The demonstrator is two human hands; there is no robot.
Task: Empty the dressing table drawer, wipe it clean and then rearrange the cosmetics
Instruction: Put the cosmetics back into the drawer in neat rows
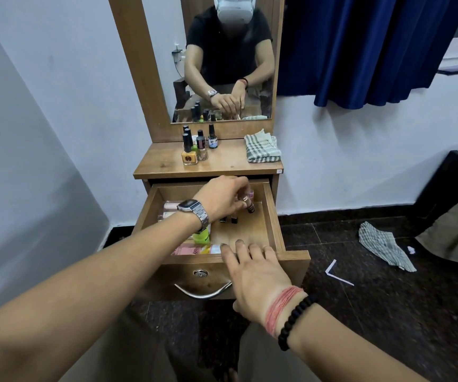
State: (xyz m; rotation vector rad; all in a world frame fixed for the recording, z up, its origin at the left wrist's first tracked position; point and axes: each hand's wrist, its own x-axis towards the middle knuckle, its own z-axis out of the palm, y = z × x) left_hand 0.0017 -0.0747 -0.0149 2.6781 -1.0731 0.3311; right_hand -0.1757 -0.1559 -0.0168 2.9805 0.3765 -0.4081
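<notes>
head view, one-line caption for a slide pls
Left hand holds a small tube over the open drawer; right hand rests on its front.

The left hand (222,198) reaches over the open drawer (273,216), pinching a small tube (249,206) just right of its fingers. Directly below that hand stand two small bottles (229,219) on the drawer floor. Left of it, under the wrist, tubes and packets (194,244) lie along the drawer's left side. The right hand (255,274) rests on the drawer's front edge, nearer the person. Beyond the left hand, on the tabletop (222,164), nail polish bottles (196,146) stand to the left and a folded cloth (262,147) lies to the right.
</notes>
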